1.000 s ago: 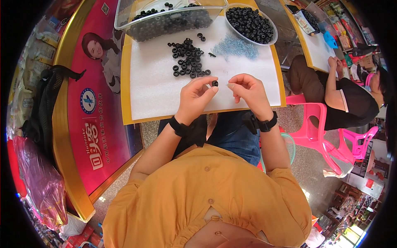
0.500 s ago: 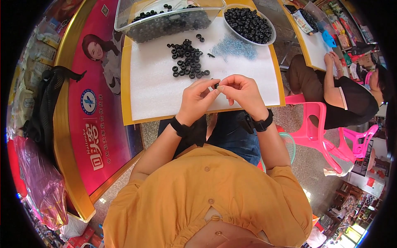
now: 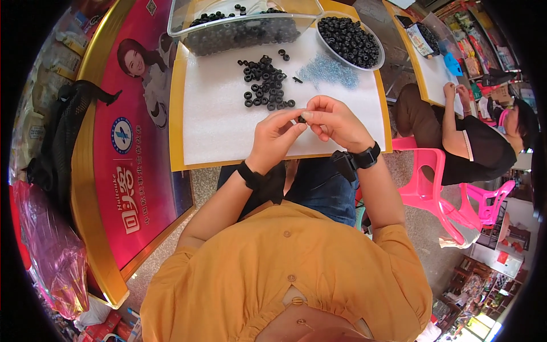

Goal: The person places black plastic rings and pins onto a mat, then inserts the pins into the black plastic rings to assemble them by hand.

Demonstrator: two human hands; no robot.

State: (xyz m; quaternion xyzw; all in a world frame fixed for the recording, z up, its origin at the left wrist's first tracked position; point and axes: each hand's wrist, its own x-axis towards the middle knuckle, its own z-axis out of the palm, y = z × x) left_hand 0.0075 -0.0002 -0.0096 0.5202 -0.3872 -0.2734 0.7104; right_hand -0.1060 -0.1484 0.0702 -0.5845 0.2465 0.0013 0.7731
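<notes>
Over the near part of the white board (image 3: 216,131), my left hand (image 3: 276,138) pinches a small black ring-shaped bead (image 3: 301,119) between thumb and forefinger. From the other side, the thumb and forefinger of my right hand (image 3: 337,124) close on the same bead, their tips meeting the left fingertips. The fingers partly cover it, and anything finer in the right pinch is too small to make out. Just beyond my hands lies a loose pile of black beads (image 3: 265,82). Tiny pale blue beads (image 3: 327,73) are spread to the right of that pile.
A clear plastic tub (image 3: 242,39) of black beads stands at the far left of the board, and a round bowl (image 3: 381,61) full of them at the far right. Rightward, a person (image 3: 484,142) sits at another table near pink chairs (image 3: 424,176). A pink panel (image 3: 137,188) flanks my left.
The view has shifted slightly. My right hand has turned a little and lifted at the knuckles, while both hands keep the bead between their fingertips.
</notes>
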